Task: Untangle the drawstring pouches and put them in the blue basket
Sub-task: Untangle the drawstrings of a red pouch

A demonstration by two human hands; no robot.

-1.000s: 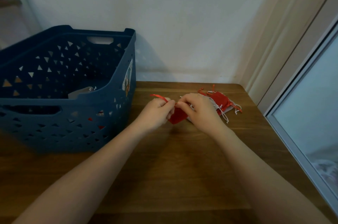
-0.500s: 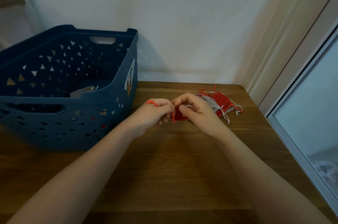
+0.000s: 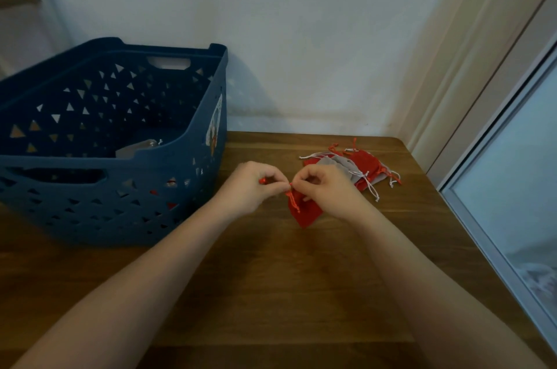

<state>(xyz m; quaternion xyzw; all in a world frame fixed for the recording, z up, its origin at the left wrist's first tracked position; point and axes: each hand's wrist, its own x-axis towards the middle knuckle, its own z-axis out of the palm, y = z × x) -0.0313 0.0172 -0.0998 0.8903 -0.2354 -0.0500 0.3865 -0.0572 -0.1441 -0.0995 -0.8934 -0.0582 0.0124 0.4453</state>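
Right now I hold one red pouch (image 3: 303, 211) between both my hands, just above the tabletop (image 3: 271, 278), its body hanging down and to the right under my fingers. My left hand (image 3: 256, 187) is curled, thumb and fingers pinching the red drawstring (image 3: 262, 180); a bit of the cord pokes out at the left of my fist. My right hand (image 3: 327, 187) is curled too, fingertips pinching the cord at the pouch's gathered mouth. Both hands sit close together, nearly touching, with the string short between them.

Behind my right hand, the pile of pouches (image 3: 358, 165) lies on the tabletop, red and grey ones mixed, white and red strings trailing out of it toward the right and front. Pile looks tangled; can't count the pouches exactly.

Blue basket (image 3: 211, 196) stands on the left of the tabletop, near my left hand but apart from it. Triangle cutouts in its walls, handle slots front and back, a sticker on the right wall. Inside it a grey pouch (image 3: 135, 147) lies on the bottom, and something red shows through the cutouts low in the front wall.

White wall behind, door frame and a glass panel at right.
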